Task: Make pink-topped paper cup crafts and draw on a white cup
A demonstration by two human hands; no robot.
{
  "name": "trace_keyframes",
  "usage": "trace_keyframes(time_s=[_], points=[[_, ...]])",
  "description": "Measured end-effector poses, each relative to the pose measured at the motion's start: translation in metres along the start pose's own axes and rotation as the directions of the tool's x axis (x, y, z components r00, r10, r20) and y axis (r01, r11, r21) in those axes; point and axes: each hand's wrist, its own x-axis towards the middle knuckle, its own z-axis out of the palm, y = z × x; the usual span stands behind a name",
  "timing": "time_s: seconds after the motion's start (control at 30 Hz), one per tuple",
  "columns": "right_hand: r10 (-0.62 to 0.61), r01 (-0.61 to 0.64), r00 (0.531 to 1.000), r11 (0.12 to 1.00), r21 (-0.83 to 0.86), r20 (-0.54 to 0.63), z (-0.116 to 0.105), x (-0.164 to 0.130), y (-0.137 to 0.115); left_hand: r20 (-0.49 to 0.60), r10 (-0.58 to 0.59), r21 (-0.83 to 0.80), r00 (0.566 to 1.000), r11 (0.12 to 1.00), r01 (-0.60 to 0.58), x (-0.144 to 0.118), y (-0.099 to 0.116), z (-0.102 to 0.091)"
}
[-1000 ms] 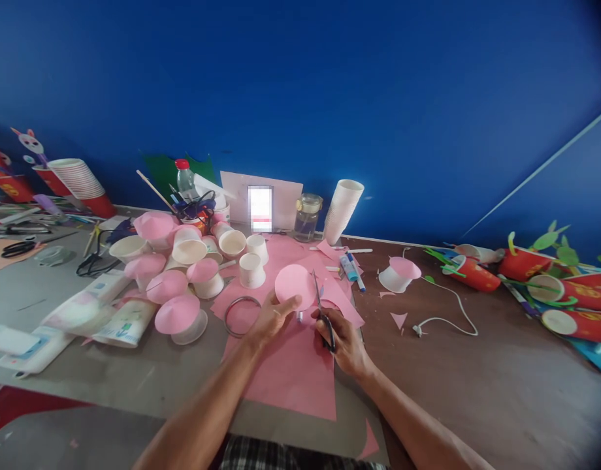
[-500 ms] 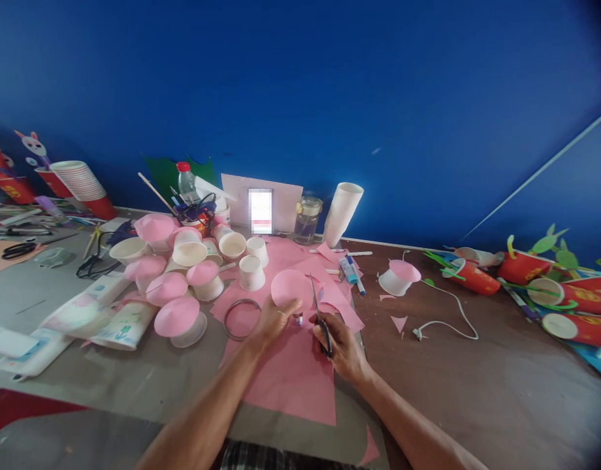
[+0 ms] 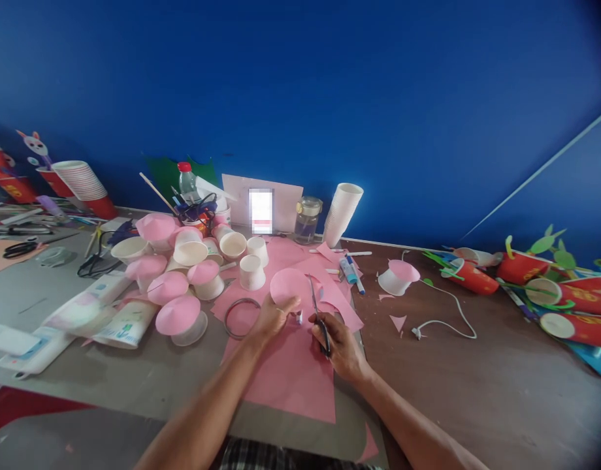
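Observation:
My left hand [image 3: 277,316] pinches the lower edge of a round pink paper piece [image 3: 288,287] between thumb and fingers. In my right hand [image 3: 343,346] is a pair of dark-handled scissors [image 3: 323,333], its blades pointing up along the right side of the round piece. Whether the blades touch the paper I cannot tell. Under both hands lies a large pink paper sheet [image 3: 291,385]. A tape ring [image 3: 242,318] rests left of my left hand. Several white paper cups with pink cone tops [image 3: 178,316] stand further left.
A leaning stack of white cups [image 3: 343,212], a glass jar [image 3: 308,219] and a blurred bright screen [image 3: 260,210] stand by the blue wall. Markers [image 3: 357,277], a white cable [image 3: 457,303] and another pink-topped cup [image 3: 396,281] lie to the right, with red cups [image 3: 584,329] beyond.
Both hands stay almost in place. The round pink piece shifts very slightly left and up. The scissors remain beside it.

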Motion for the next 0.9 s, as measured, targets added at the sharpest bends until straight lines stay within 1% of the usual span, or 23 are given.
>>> trace_keyframes(time_s=[0.13, 0.27, 0.5, 0.7, 0.9], points=[[-0.011, 0.012, 1.0, 1.0, -0.005, 0.005, -0.001, 0.0, 0.002, 0.04, 0.034, 0.037, 0.999, 0.999, -0.036, -0.003, 0.005, -0.001], [-0.006, 0.007, 1.0, 1.0, -0.025, 0.016, -0.002, 0.0, 0.004, 0.039, 0.043, 0.043, 0.998, 0.998, -0.045, -0.004, 0.007, -0.001], [-0.025, 0.027, 0.999, 0.999, -0.041, 0.034, -0.003, 0.002, 0.013, 0.03, 0.072, 0.047, 0.997, 0.996, -0.073, 0.001, 0.003, -0.004], [-0.03, 0.032, 0.999, 0.999, -0.043, 0.039, -0.004, 0.001, 0.014, 0.025, 0.053, -0.026, 0.998, 0.998, -0.052, 0.0, 0.005, -0.002], [-0.037, 0.04, 0.998, 0.997, -0.061, 0.052, -0.005, 0.0, 0.013, 0.017, 0.045, -0.041, 0.999, 0.998, -0.044, -0.003, 0.011, 0.002]])
